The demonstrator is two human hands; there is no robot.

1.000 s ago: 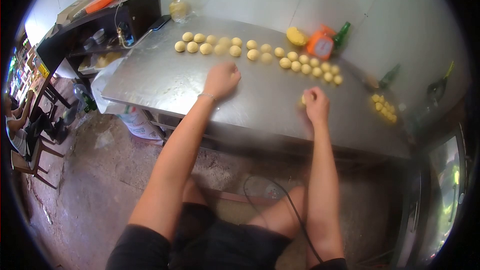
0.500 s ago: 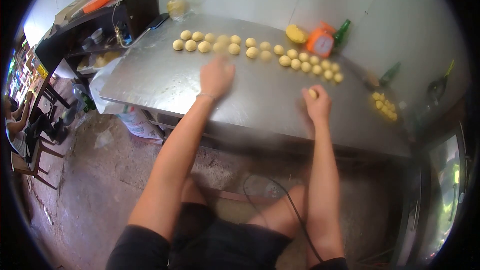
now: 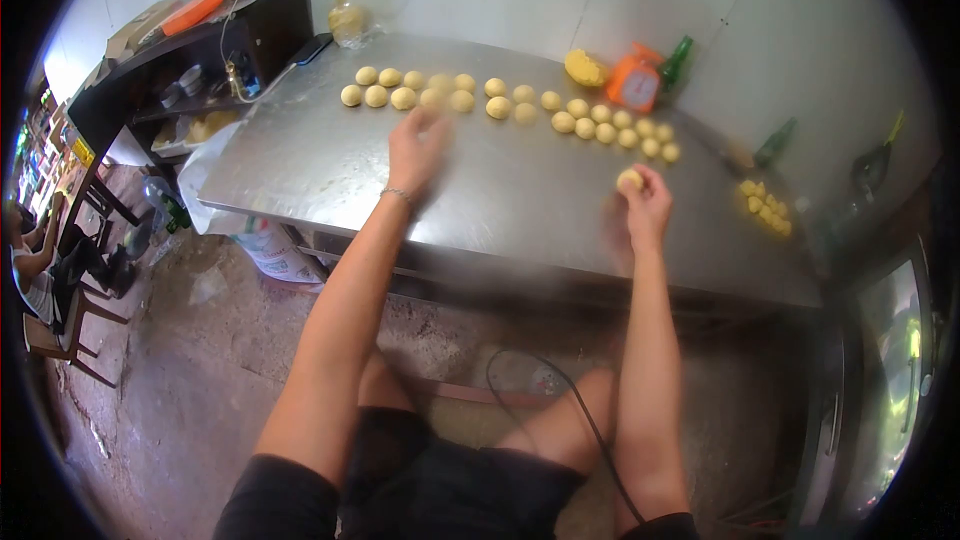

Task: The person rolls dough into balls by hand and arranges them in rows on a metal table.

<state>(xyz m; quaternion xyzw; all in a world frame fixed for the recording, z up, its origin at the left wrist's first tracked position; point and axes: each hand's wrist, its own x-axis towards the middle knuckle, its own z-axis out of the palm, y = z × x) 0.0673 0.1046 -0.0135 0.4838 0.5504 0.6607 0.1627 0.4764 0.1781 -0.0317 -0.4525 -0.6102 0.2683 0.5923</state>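
My right hand (image 3: 650, 206) pinches a pale yellow dough ball (image 3: 630, 179) between thumb and fingertips, above the right part of the metal table (image 3: 500, 200). Further left, my left hand (image 3: 414, 152) reaches to the front row of dough balls (image 3: 403, 98), its fingertips just below one of them. Motion smears those fingers, so I cannot tell whether they hold anything. The balls run in two rows along the back of the table, closer together toward the right.
An orange scale (image 3: 633, 80) stands at the back beside a yellow dough lump (image 3: 585, 68) and a green bottle (image 3: 677, 62). Smaller dough pieces (image 3: 766, 208) lie at the right end. A dark shelf (image 3: 200, 70) is at left; a person (image 3: 40, 260) sits far left.
My right hand has turned slightly, and more of its dough ball shows at the fingertips. My left hand has shifted a little left beside the front row.
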